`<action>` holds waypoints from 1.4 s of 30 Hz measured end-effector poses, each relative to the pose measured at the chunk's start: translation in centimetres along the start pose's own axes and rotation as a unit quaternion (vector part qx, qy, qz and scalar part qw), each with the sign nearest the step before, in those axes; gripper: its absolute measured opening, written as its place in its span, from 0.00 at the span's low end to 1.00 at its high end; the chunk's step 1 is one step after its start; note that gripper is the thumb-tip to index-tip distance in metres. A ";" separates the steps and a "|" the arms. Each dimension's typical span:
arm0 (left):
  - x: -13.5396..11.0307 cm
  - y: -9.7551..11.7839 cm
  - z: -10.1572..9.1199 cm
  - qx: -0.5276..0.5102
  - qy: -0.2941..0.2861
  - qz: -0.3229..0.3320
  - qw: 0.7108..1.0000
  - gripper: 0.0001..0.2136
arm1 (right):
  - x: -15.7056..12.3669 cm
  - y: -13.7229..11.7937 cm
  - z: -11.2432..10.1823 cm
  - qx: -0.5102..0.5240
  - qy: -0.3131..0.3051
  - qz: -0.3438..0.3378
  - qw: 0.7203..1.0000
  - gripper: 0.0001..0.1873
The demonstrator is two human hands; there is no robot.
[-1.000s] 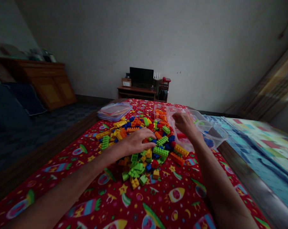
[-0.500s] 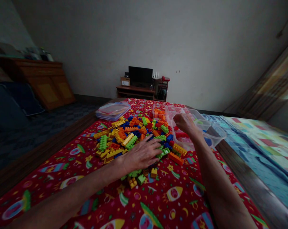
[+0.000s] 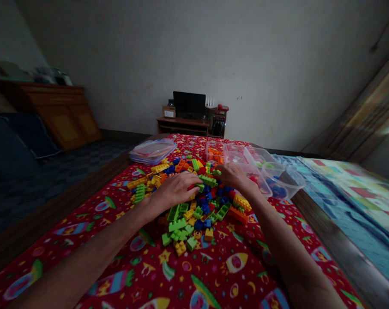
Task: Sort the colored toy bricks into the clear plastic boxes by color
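Head view: brick pile [image 3: 208, 202] mid-tablecloth [image 3: 213, 268], colours mixed.
Left hand [image 3: 176, 189]: curled over pile's middle, a red brick [image 3: 191, 187] at its fingers; whether gripped, cannot tell.
Right hand [image 3: 233, 175]: at pile's right side, lime brick [image 3: 217, 172] by its fingertips; grip hidden, cannot tell.
Brick work: judged as picking through the pile; next move seems to call for a fingertip pinch, lifted clear of neighbours.
Clear boxes [image 3: 260, 175]: just beyond and right of right hand; rims call for height.
Lid stack [image 3: 153, 150]: far left.
Near cloth: open room.
Right table edge [image 3: 336, 243]: well apart from pile.
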State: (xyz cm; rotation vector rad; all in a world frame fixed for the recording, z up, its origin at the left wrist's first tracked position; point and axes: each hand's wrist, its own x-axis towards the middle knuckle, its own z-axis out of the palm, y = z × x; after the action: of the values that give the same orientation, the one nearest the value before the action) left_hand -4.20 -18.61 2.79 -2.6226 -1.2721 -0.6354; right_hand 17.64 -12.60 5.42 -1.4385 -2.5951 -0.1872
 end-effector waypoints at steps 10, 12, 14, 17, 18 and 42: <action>-0.4 -2.6 0.1 0.034 0.019 -0.073 0.997 0.11 | 0.2 -0.2 -0.7 0.131 0.067 -0.028 0.989 0.16; -0.4 -2.8 0.1 0.034 0.014 -0.091 0.995 0.12 | 0.4 -0.2 -0.7 0.163 0.071 -0.039 0.983 0.16; -0.4 -2.8 0.1 0.029 0.014 -0.106 0.994 0.14 | 0.6 -0.3 -0.7 0.193 0.073 -0.050 0.977 0.15; -0.3 -2.8 0.0 0.042 0.038 -0.129 0.990 0.16 | 1.0 -0.5 -0.5 0.240 0.082 -0.063 0.965 0.15; -0.3 -2.7 -0.1 0.049 0.050 -0.134 0.989 0.17 | 1.1 -0.7 -0.4 0.258 0.083 -0.067 0.960 0.15; -0.2 -4.0 -1.4 -0.044 0.037 -0.196 0.979 0.14 | 0.5 -3.8 2.1 0.126 0.088 -0.079 0.985 0.14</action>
State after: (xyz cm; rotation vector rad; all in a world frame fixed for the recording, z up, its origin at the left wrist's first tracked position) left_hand -7.80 -16.68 3.78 -2.3982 -1.7944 -0.8557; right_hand 13.98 -13.74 3.33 -1.0813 -2.4821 -0.0045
